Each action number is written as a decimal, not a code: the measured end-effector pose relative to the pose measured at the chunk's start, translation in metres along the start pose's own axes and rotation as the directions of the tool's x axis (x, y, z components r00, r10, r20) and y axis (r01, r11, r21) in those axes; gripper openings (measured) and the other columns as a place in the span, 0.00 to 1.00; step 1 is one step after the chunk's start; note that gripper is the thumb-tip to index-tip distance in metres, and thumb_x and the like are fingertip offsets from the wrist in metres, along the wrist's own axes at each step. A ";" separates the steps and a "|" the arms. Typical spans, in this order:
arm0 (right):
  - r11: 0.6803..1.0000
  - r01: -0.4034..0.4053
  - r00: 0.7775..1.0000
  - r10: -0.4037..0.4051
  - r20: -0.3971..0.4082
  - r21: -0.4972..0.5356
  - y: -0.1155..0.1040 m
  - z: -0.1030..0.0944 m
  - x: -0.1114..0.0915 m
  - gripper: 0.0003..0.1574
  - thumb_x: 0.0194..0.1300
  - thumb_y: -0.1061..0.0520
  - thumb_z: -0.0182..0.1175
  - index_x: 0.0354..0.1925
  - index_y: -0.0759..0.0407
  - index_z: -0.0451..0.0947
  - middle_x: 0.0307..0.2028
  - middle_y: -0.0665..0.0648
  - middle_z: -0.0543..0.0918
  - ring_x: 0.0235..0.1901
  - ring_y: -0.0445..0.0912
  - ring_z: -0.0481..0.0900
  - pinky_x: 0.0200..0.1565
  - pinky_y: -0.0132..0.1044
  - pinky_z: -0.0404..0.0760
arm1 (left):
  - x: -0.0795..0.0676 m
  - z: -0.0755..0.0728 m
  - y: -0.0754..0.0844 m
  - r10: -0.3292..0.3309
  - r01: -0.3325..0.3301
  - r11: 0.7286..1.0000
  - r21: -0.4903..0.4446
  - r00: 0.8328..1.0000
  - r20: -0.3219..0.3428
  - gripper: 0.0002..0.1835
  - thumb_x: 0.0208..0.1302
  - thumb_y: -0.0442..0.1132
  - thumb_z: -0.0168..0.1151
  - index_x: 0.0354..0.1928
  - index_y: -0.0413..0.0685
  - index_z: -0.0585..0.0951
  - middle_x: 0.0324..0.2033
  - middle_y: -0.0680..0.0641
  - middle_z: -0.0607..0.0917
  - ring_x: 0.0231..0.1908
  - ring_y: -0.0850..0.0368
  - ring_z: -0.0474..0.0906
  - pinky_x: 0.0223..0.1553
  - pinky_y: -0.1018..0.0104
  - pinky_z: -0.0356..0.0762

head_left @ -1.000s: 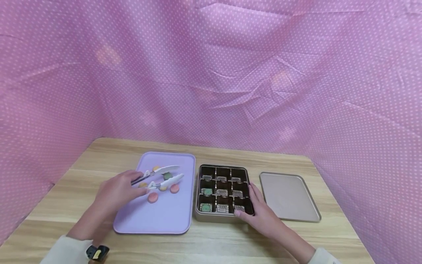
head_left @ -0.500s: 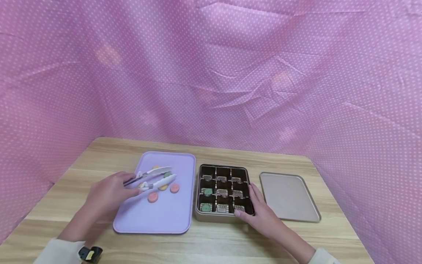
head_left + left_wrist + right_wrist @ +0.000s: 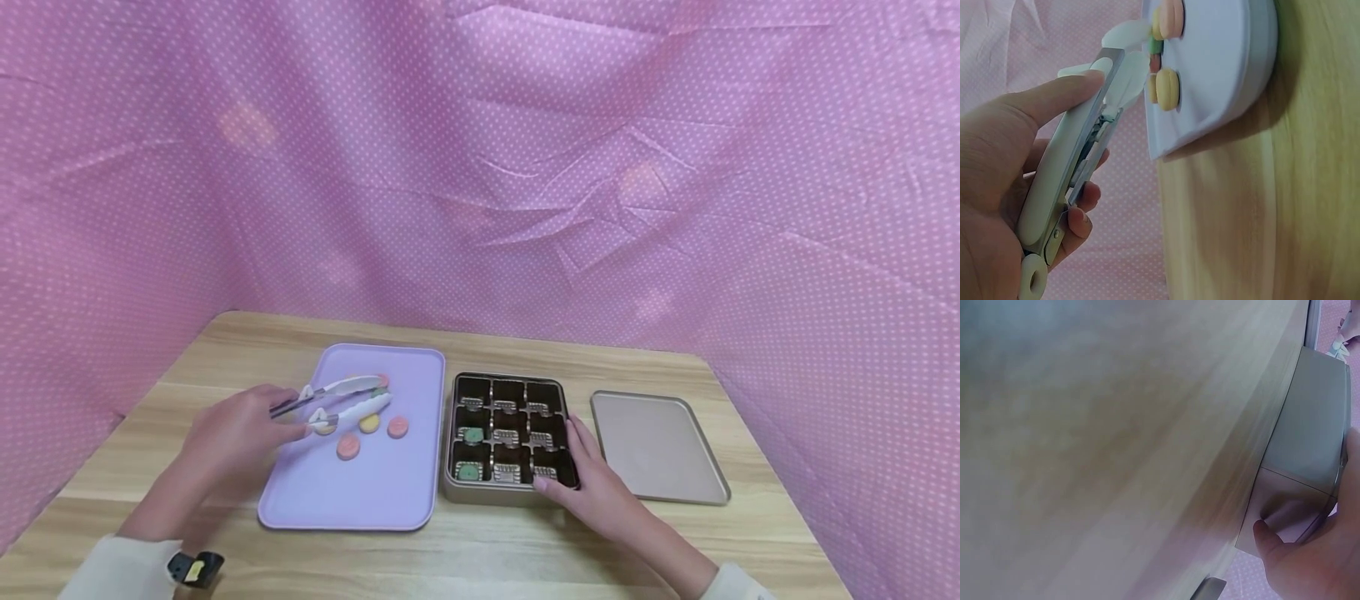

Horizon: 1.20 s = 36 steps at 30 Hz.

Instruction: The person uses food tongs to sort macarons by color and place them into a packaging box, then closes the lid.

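Tongs (image 3: 366, 406) with white tips are held in my left hand (image 3: 236, 429) above the lilac tray (image 3: 352, 500); their two arms stand apart. In the left wrist view, the thumb lies along the tongs' handle (image 3: 1063, 156) and fingers curl beneath. Near the tips is a green macaron (image 3: 379, 392), partly hidden. A yellow macaron (image 3: 369, 423) and pink macarons (image 3: 348, 447) lie closer to me. My right hand (image 3: 600, 492) grips the near right corner of a divided tin box (image 3: 487, 496), thumb at its front. Two green macarons (image 3: 468, 472) sit in its left column.
A flat metal lid (image 3: 656, 446) lies right of the box on the wooden table (image 3: 517, 554). The tray stands close to the box's left side. Pink dotted cloth (image 3: 480, 167) hangs behind and at both sides.
My left hand has drawn back to the left with the tongs, whose tips have shifted left over the tray. The right hand and the box have stayed put.
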State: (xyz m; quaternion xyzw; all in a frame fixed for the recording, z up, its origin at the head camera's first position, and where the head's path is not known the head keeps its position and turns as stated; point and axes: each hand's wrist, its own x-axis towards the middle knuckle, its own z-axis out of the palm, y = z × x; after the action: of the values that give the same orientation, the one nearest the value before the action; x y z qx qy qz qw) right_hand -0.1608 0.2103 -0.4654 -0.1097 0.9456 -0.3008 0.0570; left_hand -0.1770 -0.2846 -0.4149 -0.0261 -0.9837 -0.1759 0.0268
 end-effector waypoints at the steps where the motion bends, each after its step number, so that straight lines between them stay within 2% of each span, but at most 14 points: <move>1: 1.000 0.002 1.000 -0.002 0.000 -0.001 0.000 0.000 0.000 0.72 0.60 0.23 0.60 0.81 0.52 0.33 0.82 0.52 0.33 0.75 0.65 0.55 0.71 0.64 0.60 | 0.001 0.000 -0.001 0.002 -0.002 1.000 0.002 1.000 -0.003 0.42 0.56 0.70 0.67 0.64 0.48 0.80 0.61 0.39 0.82 0.58 0.31 0.77 0.46 0.33 0.74; 5: 1.000 0.005 1.000 -0.005 0.003 0.000 0.000 0.000 -0.001 0.72 0.60 0.23 0.60 0.81 0.52 0.33 0.81 0.51 0.33 0.75 0.65 0.56 0.71 0.64 0.61 | 0.003 0.001 -0.003 0.002 -0.002 1.000 0.012 1.000 -0.010 0.42 0.55 0.70 0.67 0.63 0.48 0.80 0.60 0.39 0.82 0.57 0.31 0.78 0.45 0.33 0.74; 13: 1.000 0.003 1.000 -0.003 0.003 0.002 0.000 -0.001 -0.001 0.72 0.60 0.23 0.60 0.81 0.52 0.33 0.81 0.49 0.32 0.74 0.66 0.57 0.70 0.65 0.62 | 0.004 0.002 -0.004 -0.019 0.019 1.000 0.025 0.999 0.037 0.44 0.54 0.72 0.66 0.63 0.47 0.80 0.61 0.36 0.80 0.58 0.27 0.75 0.47 0.28 0.71; 30: 1.000 0.001 1.000 -0.001 0.002 0.005 0.001 -0.001 -0.001 0.71 0.60 0.24 0.61 0.81 0.52 0.33 0.81 0.49 0.32 0.75 0.65 0.56 0.71 0.63 0.60 | 0.001 0.004 -0.006 -0.017 0.017 1.000 0.005 0.999 0.032 0.42 0.55 0.70 0.67 0.63 0.47 0.80 0.61 0.35 0.80 0.59 0.28 0.75 0.47 0.27 0.71; 36: 1.000 -0.002 1.000 0.002 0.005 0.004 0.001 -0.001 -0.002 0.72 0.60 0.24 0.61 0.81 0.52 0.33 0.81 0.49 0.32 0.75 0.65 0.56 0.71 0.64 0.60 | 0.000 0.005 -0.007 -0.022 0.022 1.000 0.000 0.999 0.031 0.45 0.54 0.73 0.65 0.64 0.47 0.80 0.62 0.35 0.79 0.60 0.26 0.73 0.47 0.26 0.70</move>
State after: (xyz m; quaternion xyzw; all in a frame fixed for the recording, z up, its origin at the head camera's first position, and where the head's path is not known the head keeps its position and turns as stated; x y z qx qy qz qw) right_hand -0.1595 0.2123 -0.4650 -0.1094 0.9450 -0.3024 0.0600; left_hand -0.1779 -0.2897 -0.4220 -0.0178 -0.9842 -0.1758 0.0094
